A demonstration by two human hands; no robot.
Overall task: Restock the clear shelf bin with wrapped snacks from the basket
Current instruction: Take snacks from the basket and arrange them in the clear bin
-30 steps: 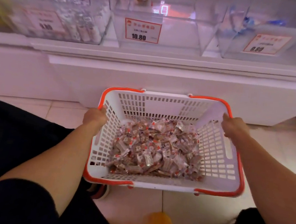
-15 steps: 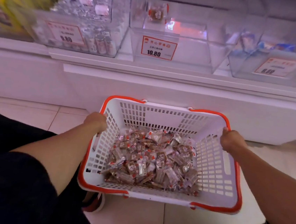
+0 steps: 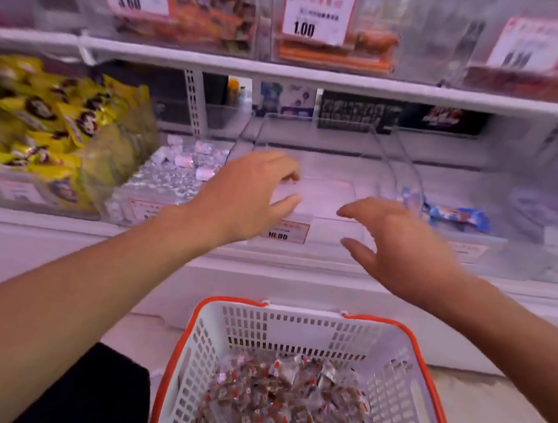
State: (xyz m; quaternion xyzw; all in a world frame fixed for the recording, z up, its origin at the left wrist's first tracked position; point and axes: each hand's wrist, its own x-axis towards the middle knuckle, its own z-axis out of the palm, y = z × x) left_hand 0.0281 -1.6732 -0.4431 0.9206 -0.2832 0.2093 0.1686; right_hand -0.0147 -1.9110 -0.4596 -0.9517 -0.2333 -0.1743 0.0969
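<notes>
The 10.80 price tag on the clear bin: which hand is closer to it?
Left. The left hand reaches just above the price tag, overlapping its left end; the right hand hangs to its right, apart.

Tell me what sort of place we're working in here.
Most likely a snack shop aisle: clear shelf bins carry price tags, yellow snack packs fill one, and a shopping basket holds wrapped snacks.

White shelves (image 3: 319, 74) are running across the view, pinkish light washing over them. Clear bins with price tags (image 3: 317, 13) are lining the upper shelf. Yellow packets (image 3: 49, 118) are filling a bin on the left, silver sweets (image 3: 178, 169) lying beside them, blue packets (image 3: 459, 216) sitting to the right. Pale floor tiles (image 3: 507, 414) are showing below the white base panel (image 3: 296, 292).
</notes>
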